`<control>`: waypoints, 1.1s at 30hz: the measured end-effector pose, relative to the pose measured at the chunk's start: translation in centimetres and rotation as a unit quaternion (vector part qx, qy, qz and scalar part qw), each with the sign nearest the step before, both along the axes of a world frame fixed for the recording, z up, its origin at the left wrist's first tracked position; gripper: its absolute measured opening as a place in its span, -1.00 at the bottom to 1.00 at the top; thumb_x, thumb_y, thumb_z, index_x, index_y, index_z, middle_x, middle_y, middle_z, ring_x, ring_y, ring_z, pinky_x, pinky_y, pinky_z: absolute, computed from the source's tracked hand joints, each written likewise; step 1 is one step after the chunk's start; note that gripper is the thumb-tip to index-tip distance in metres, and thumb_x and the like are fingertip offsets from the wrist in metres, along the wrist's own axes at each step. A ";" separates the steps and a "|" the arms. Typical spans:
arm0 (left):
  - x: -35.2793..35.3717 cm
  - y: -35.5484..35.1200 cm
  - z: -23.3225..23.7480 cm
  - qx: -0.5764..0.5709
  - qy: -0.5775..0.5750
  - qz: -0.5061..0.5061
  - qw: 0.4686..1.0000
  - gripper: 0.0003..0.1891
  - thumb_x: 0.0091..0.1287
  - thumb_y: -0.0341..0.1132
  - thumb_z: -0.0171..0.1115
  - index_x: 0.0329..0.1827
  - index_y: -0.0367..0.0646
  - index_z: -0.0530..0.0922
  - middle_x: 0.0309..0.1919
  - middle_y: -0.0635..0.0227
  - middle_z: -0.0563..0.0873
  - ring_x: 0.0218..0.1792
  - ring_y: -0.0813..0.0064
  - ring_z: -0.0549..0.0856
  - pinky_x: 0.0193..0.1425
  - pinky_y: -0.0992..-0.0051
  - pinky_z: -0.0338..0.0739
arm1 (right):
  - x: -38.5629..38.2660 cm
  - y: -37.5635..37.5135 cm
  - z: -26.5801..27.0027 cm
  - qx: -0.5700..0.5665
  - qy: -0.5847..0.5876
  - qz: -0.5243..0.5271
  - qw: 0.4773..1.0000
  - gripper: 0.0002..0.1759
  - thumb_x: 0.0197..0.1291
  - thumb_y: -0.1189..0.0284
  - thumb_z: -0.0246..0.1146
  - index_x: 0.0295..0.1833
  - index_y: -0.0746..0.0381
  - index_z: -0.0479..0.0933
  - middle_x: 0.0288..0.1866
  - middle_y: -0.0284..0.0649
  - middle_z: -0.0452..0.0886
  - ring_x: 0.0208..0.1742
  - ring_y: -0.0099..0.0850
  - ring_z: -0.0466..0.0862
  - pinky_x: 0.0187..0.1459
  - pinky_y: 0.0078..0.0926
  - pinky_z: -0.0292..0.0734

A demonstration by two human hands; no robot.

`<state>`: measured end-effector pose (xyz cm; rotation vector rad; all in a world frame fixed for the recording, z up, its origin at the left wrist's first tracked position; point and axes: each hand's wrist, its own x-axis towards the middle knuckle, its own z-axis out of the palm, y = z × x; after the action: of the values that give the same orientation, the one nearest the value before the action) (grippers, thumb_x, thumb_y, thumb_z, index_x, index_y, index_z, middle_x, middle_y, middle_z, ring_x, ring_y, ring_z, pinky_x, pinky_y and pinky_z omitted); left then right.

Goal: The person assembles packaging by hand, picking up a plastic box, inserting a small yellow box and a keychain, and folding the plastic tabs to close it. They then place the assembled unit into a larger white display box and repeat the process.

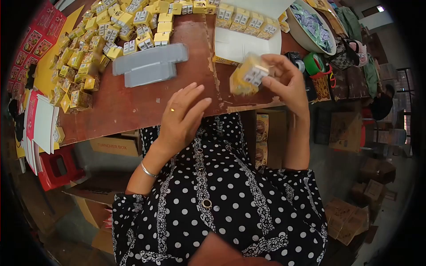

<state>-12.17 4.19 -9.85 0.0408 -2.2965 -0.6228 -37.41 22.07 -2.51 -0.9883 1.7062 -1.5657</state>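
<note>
My right hand grips a small yellow box between thumb and fingers, blurred by motion, just in front of a white-lined display box. A row of similar small yellow boxes stands along the far side of that display box. Nothing is in my left hand, which hovers at the table's front edge with its fingers apart. Beyond it lie clear plastic trays. A large heap of small yellow boxes covers the left and back of the brown table.
A round tub of small packets stands at the back right. Near it are a green tape roll and rubber bands. Stacked printed card sits at the left edge, above a red stool. Cardboard cartons are on the floor.
</note>
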 end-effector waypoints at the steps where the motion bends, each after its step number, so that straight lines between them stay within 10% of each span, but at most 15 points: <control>1: 0.2 -0.4 -0.7 -0.001 0.003 0.000 1.000 -0.52 0.25 -0.59 0.39 0.27 -0.13 0.61 0.34 0.16 0.61 0.38 0.03 0.60 0.40 0.08 0.55 | -0.8 -0.3 0.0 -0.015 0.064 -0.064 0.996 -0.46 0.27 0.56 0.46 0.33 0.38 0.49 0.04 -0.21 0.73 -0.03 -0.56 0.73 -0.02 -0.65 0.66; 6: 1.0 -1.5 -3.7 0.105 -0.072 0.049 0.991 -0.62 0.25 -0.59 0.40 0.14 -0.23 0.64 0.19 0.14 0.68 0.18 0.04 0.70 0.25 0.23 0.62 | -5.2 -1.7 -0.6 0.069 0.262 -0.238 0.933 -0.45 0.25 0.62 0.46 0.33 0.37 0.46 0.14 -0.12 0.69 0.11 -0.47 0.72 0.11 -0.51 0.68; 25: 1.2 -2.0 -4.4 0.130 -0.060 0.054 0.988 -0.68 0.24 -0.58 0.41 0.06 -0.25 0.64 0.10 0.14 0.70 0.10 0.06 0.71 0.19 0.19 0.62 | -8.9 -15.1 -6.8 0.041 0.415 -0.114 0.902 -0.51 0.21 0.60 0.49 0.28 0.24 0.66 0.00 -0.20 0.64 -0.08 -0.41 0.74 0.01 -0.50 0.76; 33: 1.4 -13.3 2.1 -0.056 -0.055 0.179 0.981 -0.42 0.10 -0.37 0.61 0.22 -0.22 0.60 0.21 0.11 0.64 0.27 0.00 0.60 0.37 0.13 0.52 | -5.2 -13.9 -3.5 0.061 0.478 -0.190 0.855 -0.44 0.27 0.46 0.51 0.38 0.20 0.59 -0.05 -0.20 0.66 -0.15 -0.44 0.71 -0.13 -0.46 0.70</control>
<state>-10.80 -9.09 -7.72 0.4342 -2.3450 -0.3100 -42.64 8.21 -6.03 -1.5903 2.7743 -1.1938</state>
